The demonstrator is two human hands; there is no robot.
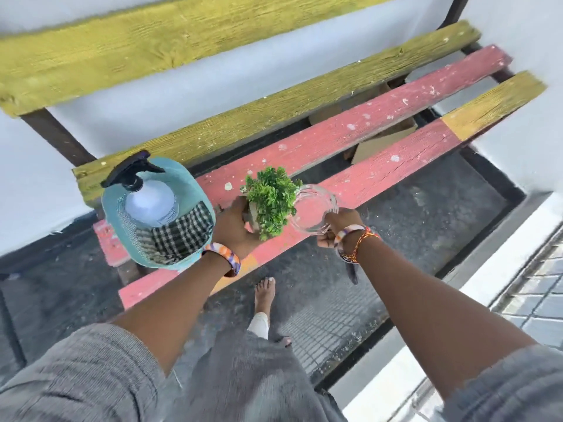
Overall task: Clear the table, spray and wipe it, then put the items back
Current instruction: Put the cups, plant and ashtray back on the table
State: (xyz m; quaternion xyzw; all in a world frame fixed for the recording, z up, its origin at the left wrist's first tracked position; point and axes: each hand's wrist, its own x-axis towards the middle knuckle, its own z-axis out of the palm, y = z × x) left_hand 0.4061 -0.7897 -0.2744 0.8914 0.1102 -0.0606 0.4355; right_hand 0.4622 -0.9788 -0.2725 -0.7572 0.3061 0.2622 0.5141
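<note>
L hand [236,222] gripped small leafy green potted plant [269,199]; R hand [338,226] held clear glass mug [313,208] by its handle, just right of plant, both over red slat [380,129].

We see red and yellow-green planks [350,129], a turquoise basket [182,175] holding a clear bottle [150,204] with a black sprayer and a black-and-white checked cloth [179,233], a green plant [271,199], a clear glass [313,208], and grey sleeves [76,376].
</note>
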